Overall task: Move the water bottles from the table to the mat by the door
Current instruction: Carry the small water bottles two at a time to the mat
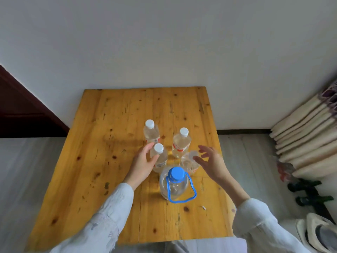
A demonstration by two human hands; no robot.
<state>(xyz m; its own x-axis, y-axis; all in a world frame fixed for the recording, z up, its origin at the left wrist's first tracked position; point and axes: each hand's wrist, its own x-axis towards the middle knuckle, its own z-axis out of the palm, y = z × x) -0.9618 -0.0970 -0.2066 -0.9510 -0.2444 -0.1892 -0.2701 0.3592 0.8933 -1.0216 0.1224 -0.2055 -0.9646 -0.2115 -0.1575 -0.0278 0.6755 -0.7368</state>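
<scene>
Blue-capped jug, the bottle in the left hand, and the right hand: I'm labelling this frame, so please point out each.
Blue-capped jug [176,173]: head view, on its blue cap.
Bottle in the left hand [161,156]: head view, on its clear shoulder.
Right hand [211,158]: head view, on its palm.

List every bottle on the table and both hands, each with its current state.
Far-left bottle: upright, white cap on, untouched.
Right bottle: upright, white cap on, untouched.
Near-left bottle: upright, capped, gripped at the neck by the left hand.
Capless bottle: upright, no cap visible, right hand open beside it.
Large jug: upright, blue cap on, blue handle hanging down.
Table: wooden, bearing all five.
</scene>
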